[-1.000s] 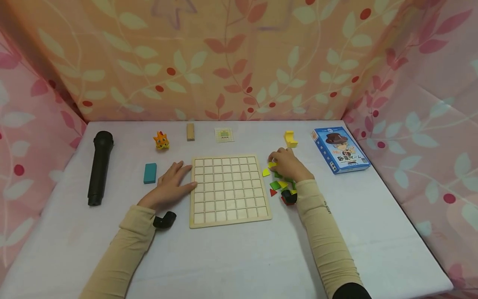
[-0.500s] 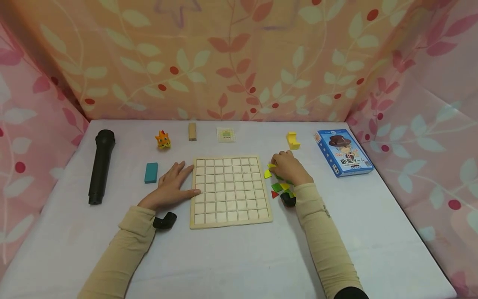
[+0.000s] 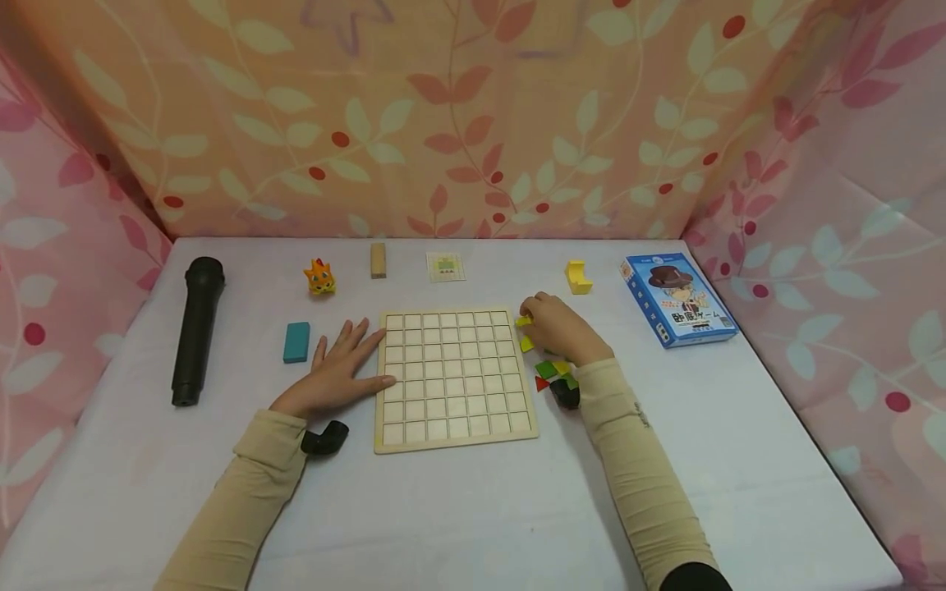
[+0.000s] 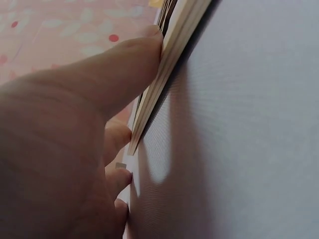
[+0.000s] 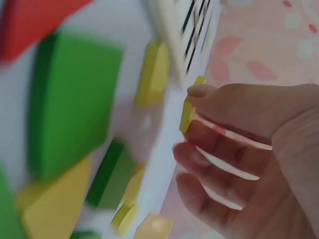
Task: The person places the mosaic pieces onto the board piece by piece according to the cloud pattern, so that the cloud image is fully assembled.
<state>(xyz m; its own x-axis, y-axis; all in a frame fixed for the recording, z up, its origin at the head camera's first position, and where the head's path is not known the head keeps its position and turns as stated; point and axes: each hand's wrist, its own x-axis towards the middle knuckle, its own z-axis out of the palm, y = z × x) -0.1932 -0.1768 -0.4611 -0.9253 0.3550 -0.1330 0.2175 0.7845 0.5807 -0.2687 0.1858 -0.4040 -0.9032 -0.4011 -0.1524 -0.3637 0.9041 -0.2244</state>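
Note:
A wooden grid board lies in the middle of the white table. My left hand rests flat beside the board's left edge, thumb against the board. My right hand is at the board's upper right corner and pinches a small yellow piece between thumb and fingers; that yellow piece shows at the fingertips. A heap of green, yellow and red flat pieces lies under the right wrist, and the coloured pieces fill the right wrist view, blurred.
A black microphone lies at the left, a teal block near it. At the back stand an orange cat figure, a wooden block, a small card and a yellow piece. A blue game box sits right.
My right hand has moved left from the heap toward the board's upper right corner with a yellow piece in its fingers. The left hand has stayed in place.

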